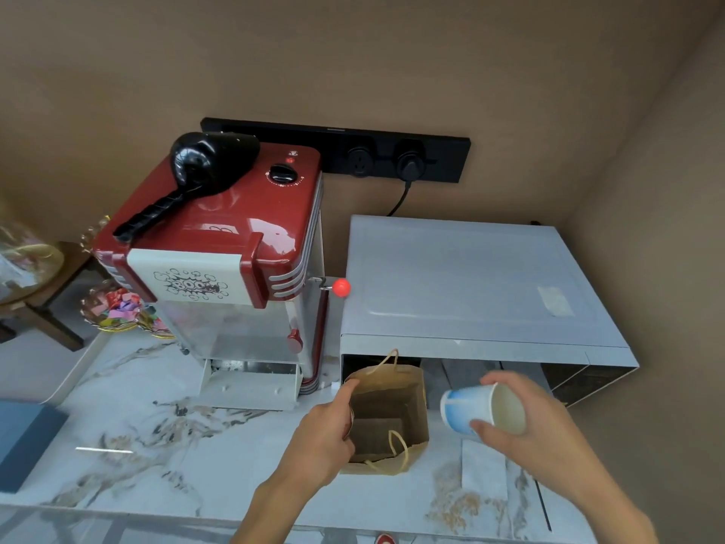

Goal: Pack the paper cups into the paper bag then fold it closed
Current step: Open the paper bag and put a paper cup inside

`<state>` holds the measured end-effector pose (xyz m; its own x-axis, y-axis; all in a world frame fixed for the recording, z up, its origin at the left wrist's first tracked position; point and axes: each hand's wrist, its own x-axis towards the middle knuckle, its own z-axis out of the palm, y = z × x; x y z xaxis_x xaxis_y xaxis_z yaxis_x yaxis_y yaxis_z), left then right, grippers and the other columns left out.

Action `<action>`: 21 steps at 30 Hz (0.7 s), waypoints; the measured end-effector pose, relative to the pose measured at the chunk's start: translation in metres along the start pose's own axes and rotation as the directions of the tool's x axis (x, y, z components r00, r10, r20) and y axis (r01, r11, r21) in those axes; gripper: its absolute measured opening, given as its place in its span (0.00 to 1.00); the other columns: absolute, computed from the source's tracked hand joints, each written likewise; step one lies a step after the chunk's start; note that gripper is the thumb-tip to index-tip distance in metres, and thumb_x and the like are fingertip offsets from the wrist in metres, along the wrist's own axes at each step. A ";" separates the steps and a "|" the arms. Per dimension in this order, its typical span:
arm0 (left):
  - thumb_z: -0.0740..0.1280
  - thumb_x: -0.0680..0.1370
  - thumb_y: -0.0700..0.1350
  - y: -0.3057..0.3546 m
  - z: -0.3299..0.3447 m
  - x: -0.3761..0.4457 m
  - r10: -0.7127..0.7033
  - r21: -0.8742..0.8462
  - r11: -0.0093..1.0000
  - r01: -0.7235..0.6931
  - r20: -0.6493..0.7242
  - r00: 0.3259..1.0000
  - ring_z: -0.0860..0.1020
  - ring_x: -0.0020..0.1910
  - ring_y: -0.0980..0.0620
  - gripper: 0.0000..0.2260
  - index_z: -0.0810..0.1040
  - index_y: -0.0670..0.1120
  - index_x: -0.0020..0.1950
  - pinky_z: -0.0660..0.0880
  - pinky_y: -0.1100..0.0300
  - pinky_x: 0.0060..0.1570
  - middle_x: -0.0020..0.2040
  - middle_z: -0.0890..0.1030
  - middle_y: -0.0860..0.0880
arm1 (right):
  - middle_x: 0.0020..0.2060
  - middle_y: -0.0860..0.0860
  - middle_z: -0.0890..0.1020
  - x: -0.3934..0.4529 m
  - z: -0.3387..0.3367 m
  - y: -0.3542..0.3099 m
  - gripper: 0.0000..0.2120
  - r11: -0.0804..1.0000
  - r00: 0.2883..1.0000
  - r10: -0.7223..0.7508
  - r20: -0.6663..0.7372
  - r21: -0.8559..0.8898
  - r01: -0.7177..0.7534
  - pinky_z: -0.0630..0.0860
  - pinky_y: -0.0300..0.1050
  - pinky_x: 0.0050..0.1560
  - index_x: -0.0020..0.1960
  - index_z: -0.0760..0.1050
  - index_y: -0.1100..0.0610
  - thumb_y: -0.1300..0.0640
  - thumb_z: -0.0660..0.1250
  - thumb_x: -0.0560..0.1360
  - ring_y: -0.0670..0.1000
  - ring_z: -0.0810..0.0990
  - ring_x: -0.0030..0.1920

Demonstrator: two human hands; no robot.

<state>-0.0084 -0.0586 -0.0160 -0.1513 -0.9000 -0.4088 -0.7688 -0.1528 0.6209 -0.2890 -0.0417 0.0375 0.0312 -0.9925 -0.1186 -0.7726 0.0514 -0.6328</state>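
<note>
On the near part of the marble counter (164, 477), the person's two bare forearms reach in from the near edge. The left hand (319, 437) grips the left wall of the open paper bag (386, 422), the thumb along its top rim and the other fingers curled out of sight, so the pictures do not show exactly how they close; a small reddish object shows against the palm but cannot be identified. The bag stands upright, mouth open, its twisted paper handles flopped over the near and far rims. Just right of the bag, the right hand (521, 426) holds a paper cup (480, 410) tilted on its side above the counter, thumb and fingers clamped around its blue and white wall, its open mouth facing right. Farther back stand a silver microwave (470, 284) on the right and a red popcorn machine (231, 245) on the left, with a black hair dryer (196, 170) lying on top of it.
</note>
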 end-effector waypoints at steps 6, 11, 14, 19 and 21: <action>0.65 0.75 0.33 0.000 0.000 0.000 0.048 -0.001 0.999 -0.048 0.031 0.998 0.74 0.42 0.53 0.39 0.54 0.59 0.79 0.73 0.68 0.39 0.42 0.71 0.53 | 0.57 0.34 0.75 0.010 -0.007 -0.074 0.24 0.970 0.949 -0.245 0.197 0.049 0.240 0.73 0.37 0.51 0.58 0.70 0.36 0.42 0.74 0.64 0.38 0.74 0.57; 0.62 0.71 0.33 -0.004 0.001 0.001 0.094 -0.001 0.996 -0.094 0.015 0.995 0.73 0.37 0.52 0.38 0.58 0.59 0.76 0.70 0.58 0.35 0.38 0.74 0.51 | 0.58 0.44 0.72 0.047 0.044 -0.090 0.24 0.878 0.787 -0.210 0.580 -0.243 0.413 0.75 0.45 0.54 0.59 0.69 0.44 0.50 0.72 0.66 0.48 0.72 0.58; 0.61 0.70 0.34 -0.005 0.004 -0.001 0.112 -0.034 0.993 -0.112 0.004 0.994 0.73 0.36 0.51 0.37 0.58 0.59 0.74 0.75 0.49 0.37 0.36 0.74 0.51 | 0.55 0.51 0.76 0.061 0.078 -0.093 0.24 0.798 0.756 -0.175 0.631 -0.358 0.484 0.79 0.52 0.52 0.56 0.71 0.51 0.54 0.73 0.63 0.54 0.76 0.55; 0.61 0.72 0.33 -0.008 0.002 -0.001 0.100 -0.033 0.994 -0.101 -0.038 0.994 0.75 0.41 0.48 0.39 0.54 0.56 0.79 0.76 0.50 0.42 0.38 0.73 0.51 | 0.52 0.52 0.81 0.084 0.114 -0.090 0.26 0.846 0.714 -0.002 0.700 -0.380 0.374 0.82 0.52 0.46 0.59 0.74 0.51 0.52 0.74 0.63 0.55 0.80 0.48; 0.62 0.72 0.33 -0.008 0.001 0.000 0.098 -0.042 0.994 -0.099 -0.020 0.995 0.76 0.42 0.48 0.39 0.54 0.57 0.79 0.77 0.50 0.44 0.40 0.75 0.49 | 0.53 0.51 0.81 0.092 0.118 -0.087 0.29 0.873 0.680 0.128 0.722 -0.407 0.268 0.83 0.50 0.46 0.63 0.72 0.47 0.48 0.74 0.64 0.55 0.81 0.48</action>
<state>-0.0024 -0.0565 -0.0215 -0.2136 -0.9187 -0.3322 -0.7233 -0.0798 0.6859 -0.1436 -0.1248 -0.0085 0.3798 -0.5879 -0.7143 -0.9246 -0.2662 -0.2726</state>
